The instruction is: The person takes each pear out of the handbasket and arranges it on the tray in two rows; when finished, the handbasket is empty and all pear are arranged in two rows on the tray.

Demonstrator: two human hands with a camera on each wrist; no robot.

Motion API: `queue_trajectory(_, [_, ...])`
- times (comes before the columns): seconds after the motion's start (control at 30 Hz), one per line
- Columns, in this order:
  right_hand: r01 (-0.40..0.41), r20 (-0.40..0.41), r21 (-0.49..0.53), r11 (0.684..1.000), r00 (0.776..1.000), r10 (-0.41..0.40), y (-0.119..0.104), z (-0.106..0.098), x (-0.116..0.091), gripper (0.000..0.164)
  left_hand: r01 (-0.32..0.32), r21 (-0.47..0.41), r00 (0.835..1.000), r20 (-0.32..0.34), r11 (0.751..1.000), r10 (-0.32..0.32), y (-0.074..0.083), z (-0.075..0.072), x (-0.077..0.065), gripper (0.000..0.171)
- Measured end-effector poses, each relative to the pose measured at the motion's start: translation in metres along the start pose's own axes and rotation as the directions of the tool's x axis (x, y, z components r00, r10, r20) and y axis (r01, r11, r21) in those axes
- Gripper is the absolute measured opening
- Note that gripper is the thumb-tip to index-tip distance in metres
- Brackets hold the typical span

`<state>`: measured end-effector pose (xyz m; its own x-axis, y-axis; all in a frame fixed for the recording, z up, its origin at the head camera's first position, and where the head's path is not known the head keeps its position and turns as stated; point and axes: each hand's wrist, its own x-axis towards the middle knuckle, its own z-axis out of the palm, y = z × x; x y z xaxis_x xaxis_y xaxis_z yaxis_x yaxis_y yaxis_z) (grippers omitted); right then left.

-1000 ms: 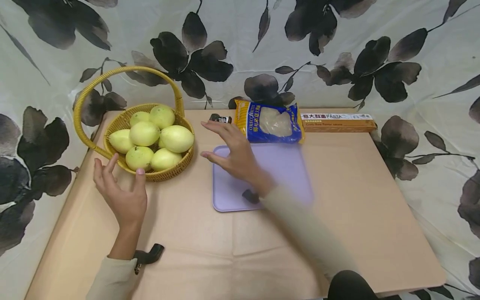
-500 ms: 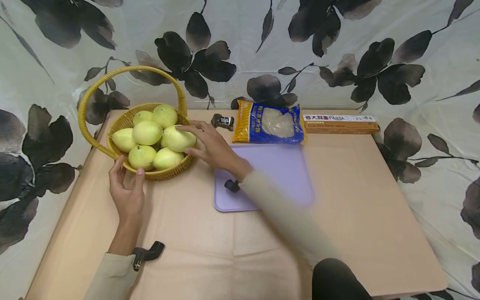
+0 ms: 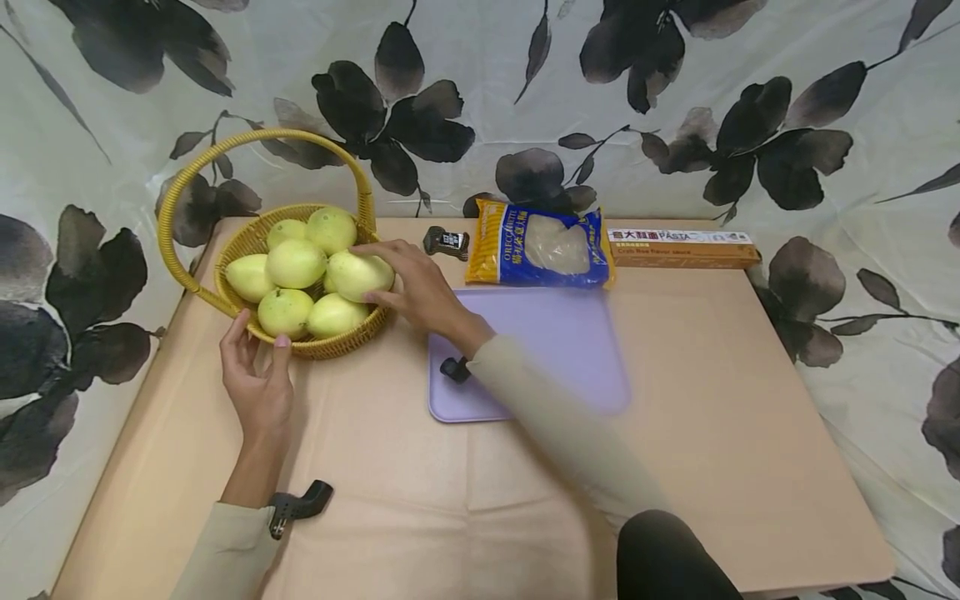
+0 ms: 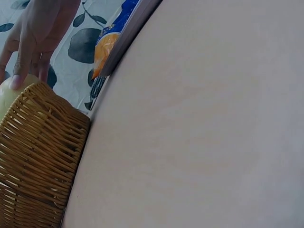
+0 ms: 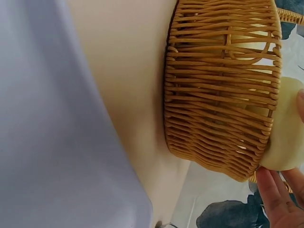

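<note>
A yellow wicker basket with a tall arched handle stands at the left, full of smooth yellow-green fruit. My right hand grips the fruit at the basket's right side. Its thumb is on the near side and its fingers on the far side, as the right wrist view shows with that fruit over the rim. My left hand touches the front-left of the basket, fingertips and thumb tip right at the rim. In the left wrist view, the right hand reaches down onto the fruit.
A lilac tray lies right of the basket under my right forearm. Behind it are a blue-and-yellow pasta bag, a small black packet and a long brown-and-white pasta box. A floral cloth hangs behind the table.
My right hand has moved left from over the tray and taken hold of a fruit. My left hand has come up to the basket's rim.
</note>
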<state>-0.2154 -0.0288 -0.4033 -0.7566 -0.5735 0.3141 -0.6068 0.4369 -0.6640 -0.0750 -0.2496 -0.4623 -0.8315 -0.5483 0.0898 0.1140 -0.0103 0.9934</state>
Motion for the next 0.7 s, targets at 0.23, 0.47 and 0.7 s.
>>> queue_trajectory(0.23, [0.071, -0.126, 0.135, 0.988, 0.991, -0.054, 0.006, -0.014, -0.008, 0.063, 0.005, 0.007, 1.0, 0.001, 1.0, -0.005, 0.001, 0.001, 0.001, 0.061])
queue_trajectory(0.47, [0.066, -0.126, 0.199, 0.978, 0.991, -0.041, 0.023, -0.041, -0.03, 0.062, 0.018, 0.011, 1.0, -0.006, 1.0, -0.018, 0.001, 0.001, 0.002, 0.061])
queue_trajectory(0.7, [-0.059, -0.056, 0.089, 0.994, 0.996, 0.064, 0.05, -0.057, -0.058, 0.064, 0.027, 0.0, 1.0, 0.004, 1.0, -0.027, 0.0, 0.002, 0.001, 0.061])
